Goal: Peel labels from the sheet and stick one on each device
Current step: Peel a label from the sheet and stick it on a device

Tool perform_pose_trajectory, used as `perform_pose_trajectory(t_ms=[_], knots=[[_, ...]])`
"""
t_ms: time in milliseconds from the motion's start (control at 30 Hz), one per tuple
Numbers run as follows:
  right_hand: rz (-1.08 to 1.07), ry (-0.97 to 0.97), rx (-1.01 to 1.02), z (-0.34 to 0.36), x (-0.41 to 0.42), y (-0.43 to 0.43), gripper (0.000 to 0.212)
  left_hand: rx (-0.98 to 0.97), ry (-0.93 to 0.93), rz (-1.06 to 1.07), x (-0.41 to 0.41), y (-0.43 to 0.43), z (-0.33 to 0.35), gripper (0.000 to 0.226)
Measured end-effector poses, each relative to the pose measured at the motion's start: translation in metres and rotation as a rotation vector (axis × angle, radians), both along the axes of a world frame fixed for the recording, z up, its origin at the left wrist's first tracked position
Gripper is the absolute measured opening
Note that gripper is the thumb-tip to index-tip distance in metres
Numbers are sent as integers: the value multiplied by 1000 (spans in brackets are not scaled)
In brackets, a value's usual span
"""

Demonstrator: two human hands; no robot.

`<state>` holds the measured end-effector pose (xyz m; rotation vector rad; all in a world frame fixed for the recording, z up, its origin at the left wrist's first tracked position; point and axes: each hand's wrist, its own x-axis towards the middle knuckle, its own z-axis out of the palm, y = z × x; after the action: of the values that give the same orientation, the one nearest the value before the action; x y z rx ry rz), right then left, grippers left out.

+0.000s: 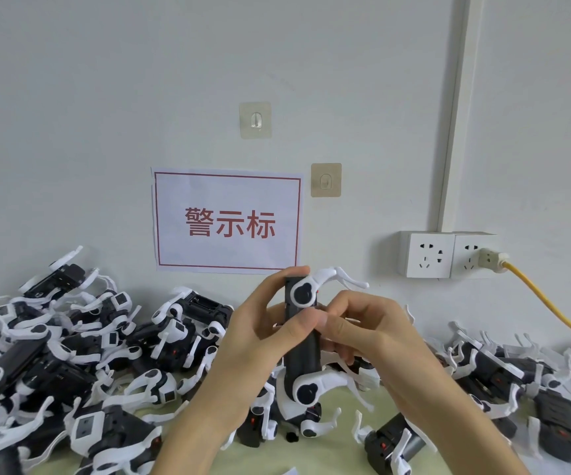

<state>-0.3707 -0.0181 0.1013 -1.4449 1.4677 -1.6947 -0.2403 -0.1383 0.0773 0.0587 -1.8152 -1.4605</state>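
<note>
White wall (71, 114) fills most of what we see, and on it hangs a paper sign (228, 221) with red characters inside a red border. Below the sign runs a pale tabletop (332, 450), with heaps of black-and-white devices to the lower left (71, 365) and lower right (517, 382) of the sign. A double socket (448, 254) sits right of the sign, a yellow cable (551, 303) plugged into it. Two clear adhesive hooks are stuck above the sign (255, 120) and at its upper right corner (326, 180). Just below the sign we hold one device (301, 341) upright: our left hand (260, 341) has its grip curled around the black body, and our right hand (369, 334) pinches at the device's side with thumb and forefinger. We cannot tell whether a label is under those fingertips.
</note>
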Motion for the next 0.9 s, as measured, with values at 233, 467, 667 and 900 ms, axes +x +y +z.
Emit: perform_pose_trajectory(t_ms=[233, 467, 667, 900], knots=[[79, 20, -47, -3, -9, 1, 26, 254, 22, -100, 0, 4, -3, 35], [-221, -101, -210, -3, -25, -2, 34, 386, -49, -129, -1, 3, -8, 32], [-294, -177, -258, 2, -40, 4, 34, 182, -280, -122, -2, 2, -14, 46], [-55, 257, 205, -6, -40, 5, 36, 7, -476, -208, -3, 7, -15, 70]])
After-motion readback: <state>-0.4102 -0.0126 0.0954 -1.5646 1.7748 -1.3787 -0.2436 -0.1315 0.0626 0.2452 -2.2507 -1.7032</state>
